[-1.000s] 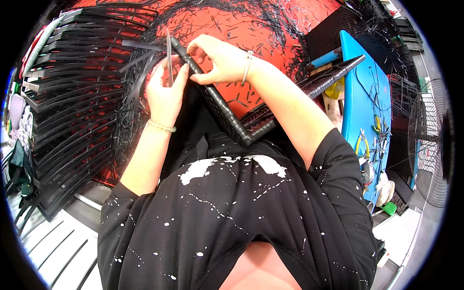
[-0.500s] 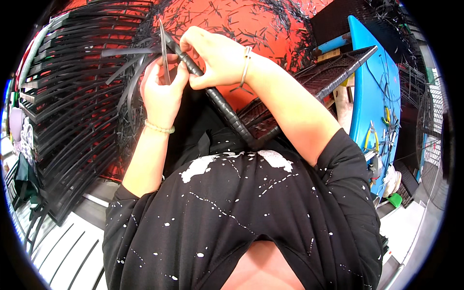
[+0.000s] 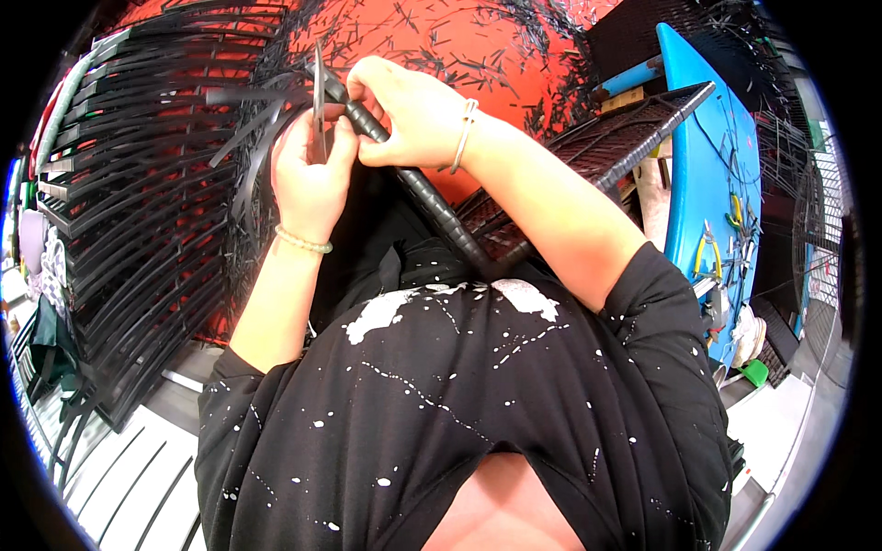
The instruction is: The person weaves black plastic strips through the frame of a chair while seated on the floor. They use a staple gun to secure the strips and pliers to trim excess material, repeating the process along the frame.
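Note:
A black frame bar [image 3: 432, 204], wound tightly with flat strip, slants from my lap up and to the left. My right hand [image 3: 409, 112] is closed around its upper part, thumb on the near side and fingers curled over the far side. Just left of the bar, my left hand [image 3: 310, 179] pinches a flat dark plastic strip [image 3: 320, 87] that stands up past its fingers. Other loose strip ends [image 3: 246, 138] hang beyond my left hand; whether they join the pinched strip I cannot tell. A dark woven panel [image 3: 496, 216] adjoins the bar under my right forearm.
Curved black slats [image 3: 156, 174] stand stacked at the left. Cut strip scraps litter the red floor [image 3: 432, 37] ahead. At the right, a blue board [image 3: 717, 174] carries yellow-handled pliers [image 3: 707, 253]. A woven edge [image 3: 657, 138] juts toward it.
The pinched strip and my left hand have shifted slightly right. My right hand keeps its hold on the bar, almost unmoved.

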Tool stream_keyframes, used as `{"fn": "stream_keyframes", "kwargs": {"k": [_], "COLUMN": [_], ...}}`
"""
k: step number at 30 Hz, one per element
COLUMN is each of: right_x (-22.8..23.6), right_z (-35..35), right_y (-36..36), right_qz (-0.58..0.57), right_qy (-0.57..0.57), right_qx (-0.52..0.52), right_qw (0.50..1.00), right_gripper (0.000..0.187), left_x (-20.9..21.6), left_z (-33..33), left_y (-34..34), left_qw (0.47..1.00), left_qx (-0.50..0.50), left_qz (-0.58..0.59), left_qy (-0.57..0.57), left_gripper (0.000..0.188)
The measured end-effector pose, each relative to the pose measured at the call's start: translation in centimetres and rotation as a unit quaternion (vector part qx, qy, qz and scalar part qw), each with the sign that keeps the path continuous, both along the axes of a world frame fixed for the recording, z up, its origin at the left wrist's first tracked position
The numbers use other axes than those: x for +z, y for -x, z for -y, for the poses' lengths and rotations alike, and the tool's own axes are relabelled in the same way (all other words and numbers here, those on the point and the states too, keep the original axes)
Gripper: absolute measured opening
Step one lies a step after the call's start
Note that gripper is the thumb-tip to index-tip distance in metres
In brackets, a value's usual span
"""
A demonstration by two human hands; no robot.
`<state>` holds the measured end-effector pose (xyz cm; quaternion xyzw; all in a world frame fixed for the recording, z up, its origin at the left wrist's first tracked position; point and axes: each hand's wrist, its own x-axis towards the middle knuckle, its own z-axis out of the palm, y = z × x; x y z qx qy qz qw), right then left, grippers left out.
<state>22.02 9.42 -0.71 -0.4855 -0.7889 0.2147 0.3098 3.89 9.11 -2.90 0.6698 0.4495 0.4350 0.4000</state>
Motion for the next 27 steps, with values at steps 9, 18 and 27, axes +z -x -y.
{"fn": "stream_keyframes", "kwargs": {"k": [9, 18, 27], "right_x": [2.6, 3.1, 5.0], "right_z": [3.5, 5.3, 12.3], "right_y": [1.3, 1.3, -0.2], "right_qz": [0.232, 0.025, -0.336], "right_qy": [-0.017, -0.117, -0.002], "right_qx": [-0.038, -0.066, -0.205], "right_qw": [0.972, 0.991, 0.919], "right_gripper": [0.065, 0.056, 0.023], "left_x": [-0.8, 3.9, 6.1], "left_z": [2.5, 5.9, 7.8], "left_y": [3.3, 3.3, -4.1], "left_qw": [0.99, 0.978, 0.969], "left_qx": [0.038, -0.014, -0.164], "left_qz": [0.131, 0.209, -0.009], "left_qy": [0.029, 0.012, -0.186], "left_gripper": [0.024, 0.033, 0.032]}}
